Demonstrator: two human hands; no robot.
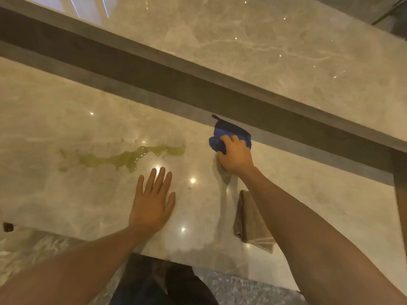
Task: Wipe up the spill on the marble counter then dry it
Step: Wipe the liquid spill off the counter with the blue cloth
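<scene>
A yellow-green spill [130, 158] stretches in a thin irregular puddle across the left middle of the glossy marble counter [66, 194]. My right hand [236, 156] is closed on a bunched blue cloth [231, 132] near the counter's back edge, to the right of the spill and apart from it. My left hand [153, 203] lies flat on the marble with fingers spread, just in front of the spill's right part, holding nothing. A folded beige cloth [251, 223] lies on the counter under my right forearm.
A dark recessed strip [198, 89] runs diagonally behind the counter, with a marble wall or upper ledge [264, 47] beyond it. The counter's front edge [176, 260] is near my body, with speckled floor [242, 287] below. A small dark object [8, 227] sits at far left.
</scene>
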